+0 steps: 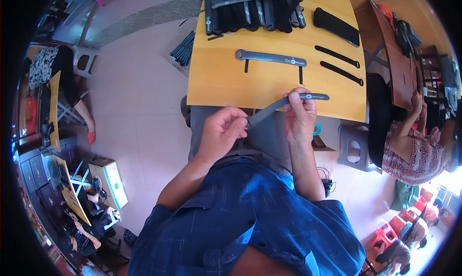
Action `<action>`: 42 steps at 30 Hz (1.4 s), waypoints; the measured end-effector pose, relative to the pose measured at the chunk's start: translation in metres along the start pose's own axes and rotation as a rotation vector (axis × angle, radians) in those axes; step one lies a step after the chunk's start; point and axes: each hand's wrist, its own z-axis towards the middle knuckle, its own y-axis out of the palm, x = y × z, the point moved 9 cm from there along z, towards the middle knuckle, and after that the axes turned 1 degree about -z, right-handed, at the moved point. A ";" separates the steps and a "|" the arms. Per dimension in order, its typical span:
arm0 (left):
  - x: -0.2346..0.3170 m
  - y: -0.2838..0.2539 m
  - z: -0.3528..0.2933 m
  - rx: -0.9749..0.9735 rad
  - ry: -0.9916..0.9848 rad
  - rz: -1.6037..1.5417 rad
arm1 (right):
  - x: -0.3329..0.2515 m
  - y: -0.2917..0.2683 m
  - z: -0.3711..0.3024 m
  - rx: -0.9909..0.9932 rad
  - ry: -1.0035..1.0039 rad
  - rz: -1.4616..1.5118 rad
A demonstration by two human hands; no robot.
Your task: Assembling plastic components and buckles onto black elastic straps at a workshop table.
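Well, the left hand (222, 132) holds a long, flat grey strap (269, 111), fingers obscuring one end; the right hand (300, 116) pinches toward its rounded tip, over the yellow wooden table (219, 86)'s near edge.

The left hand (221, 132) and right hand (300, 118) hold a grey strap (268, 111) at the yellow table (216, 83).

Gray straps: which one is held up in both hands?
The gray strap running between the left hand and right hand; the others lie on the yellow table.
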 end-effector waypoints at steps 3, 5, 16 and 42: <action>0.008 -0.012 0.013 0.081 0.056 0.075 | -0.005 -0.006 0.002 0.055 0.000 -0.064; 0.015 -0.022 0.022 0.108 0.112 0.219 | -0.018 -0.021 0.009 0.064 -0.001 -0.349; 0.025 -0.033 0.071 0.175 0.114 0.321 | -0.050 -0.038 0.041 0.066 -0.092 -0.463; 0.035 -0.043 0.141 0.347 0.335 0.539 | -0.046 -0.037 0.109 -0.003 -0.191 -0.898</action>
